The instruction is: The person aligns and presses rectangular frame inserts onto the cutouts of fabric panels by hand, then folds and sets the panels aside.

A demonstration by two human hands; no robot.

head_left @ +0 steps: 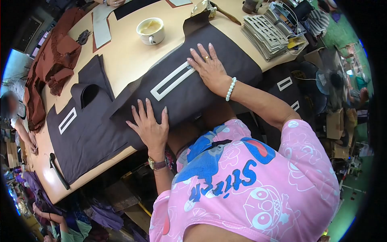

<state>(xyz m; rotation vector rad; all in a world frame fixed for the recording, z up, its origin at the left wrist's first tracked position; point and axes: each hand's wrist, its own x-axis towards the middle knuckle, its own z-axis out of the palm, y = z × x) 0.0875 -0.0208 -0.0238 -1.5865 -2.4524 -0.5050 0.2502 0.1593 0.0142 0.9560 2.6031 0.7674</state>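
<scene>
Brown-black cloth (186, 97) lay across the table (125, 60), white frame (175, 84) on top; left hand (150, 129) flat on cloth, fingers spread, right hand (211, 73) spread too, at frame's end (neither gripping anything); uneven pressing risked sliding the frame askew or creasing cloth

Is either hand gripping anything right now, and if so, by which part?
Nothing appears gripped: the left hand and right hand rest palm down, spread on the dark fabric.
</scene>
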